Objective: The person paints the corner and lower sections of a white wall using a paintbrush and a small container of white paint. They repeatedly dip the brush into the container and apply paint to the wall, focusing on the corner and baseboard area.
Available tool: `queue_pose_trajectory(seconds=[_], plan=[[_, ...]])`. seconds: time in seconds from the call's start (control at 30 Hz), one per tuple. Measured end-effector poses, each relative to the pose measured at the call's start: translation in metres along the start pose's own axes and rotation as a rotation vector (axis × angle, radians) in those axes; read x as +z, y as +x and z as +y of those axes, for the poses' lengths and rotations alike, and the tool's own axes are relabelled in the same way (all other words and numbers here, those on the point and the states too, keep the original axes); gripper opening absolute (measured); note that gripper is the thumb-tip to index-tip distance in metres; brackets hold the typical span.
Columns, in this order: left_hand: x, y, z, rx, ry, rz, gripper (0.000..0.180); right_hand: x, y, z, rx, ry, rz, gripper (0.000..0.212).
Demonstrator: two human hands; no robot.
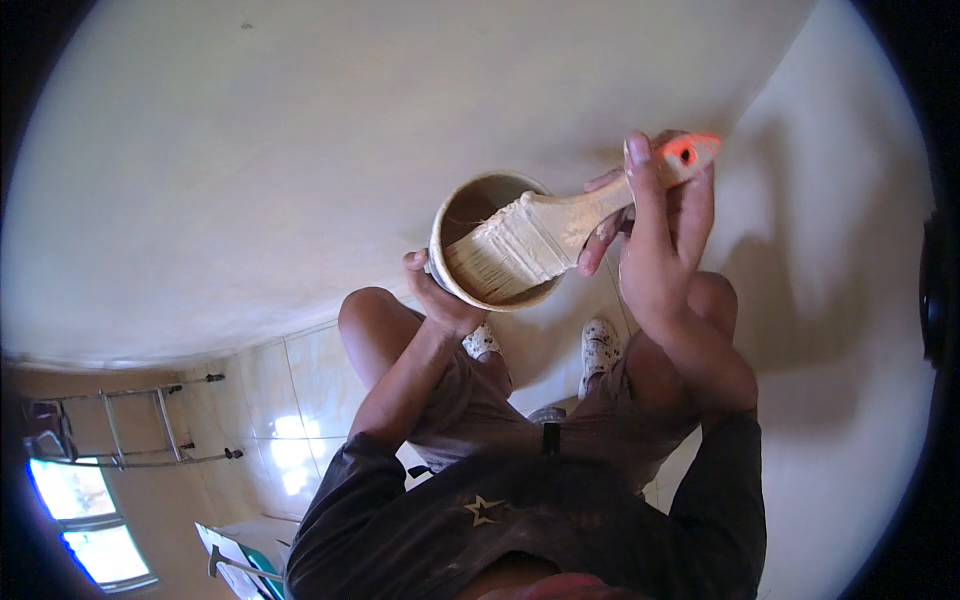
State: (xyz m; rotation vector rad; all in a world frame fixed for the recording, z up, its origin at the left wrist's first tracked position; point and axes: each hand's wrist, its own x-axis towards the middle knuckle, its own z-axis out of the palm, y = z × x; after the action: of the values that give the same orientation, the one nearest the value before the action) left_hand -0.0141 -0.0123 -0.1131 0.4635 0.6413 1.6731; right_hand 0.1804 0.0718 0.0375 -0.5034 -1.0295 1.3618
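My left hand [447, 302] grips the near left side of a round paint pot [472, 200], its thumb at the rim. The pot is tilted so that its inside shows, smeared with cream-coloured paint. In my right hand [660, 220] is a wide paintbrush [575, 215] with a pale wooden handle that ends in an orange tip with a hole. Its paint-caked bristles point down to the left into the pot's mouth. The far ends of the bristles lie inside the pot; how much paint is under them cannot be made out.
A pale wall [250, 150] stands close in front and meets another wall [850, 300] at a corner on the right. Glossy tiles [300, 370] cover the floor. At far left are a metal ladder [140, 425] and a bright window [95, 520]. Green and white items [240, 560] lie lower left.
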Motion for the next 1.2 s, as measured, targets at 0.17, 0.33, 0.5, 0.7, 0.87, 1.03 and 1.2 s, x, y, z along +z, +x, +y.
queue_pose_trajectory(seconds=[0.17,0.33,0.5,0.7,0.87,1.03,1.2], plan=[[-0.003,0.006,-0.003,-0.053,0.070,-0.083,0.113,0.007,-0.012,0.015,-0.080,0.004,-0.081,0.025],[-0.006,0.003,0.002,-0.108,-0.149,-0.005,0.090,0.002,0.003,0.012,0.159,-0.002,0.002,0.022],[0.006,0.010,0.002,-0.104,-0.206,0.021,0.092,-0.015,0.021,0.008,0.196,0.049,0.128,0.031],[-0.013,0.017,-0.008,-0.093,-0.249,-0.072,0.098,-0.041,0.031,0.013,0.212,0.103,-0.012,0.023],[-0.012,0.016,-0.011,-0.048,-0.210,-0.045,0.088,-0.060,0.037,-0.001,0.291,0.086,-0.168,0.016],[-0.008,0.018,-0.010,-0.013,-0.199,-0.072,0.086,-0.076,0.036,-0.032,0.189,-0.182,-0.302,0.015],[-0.005,0.016,-0.005,0.010,-0.138,-0.032,0.081,-0.090,0.026,-0.064,0.067,-0.485,-0.445,0.017]])
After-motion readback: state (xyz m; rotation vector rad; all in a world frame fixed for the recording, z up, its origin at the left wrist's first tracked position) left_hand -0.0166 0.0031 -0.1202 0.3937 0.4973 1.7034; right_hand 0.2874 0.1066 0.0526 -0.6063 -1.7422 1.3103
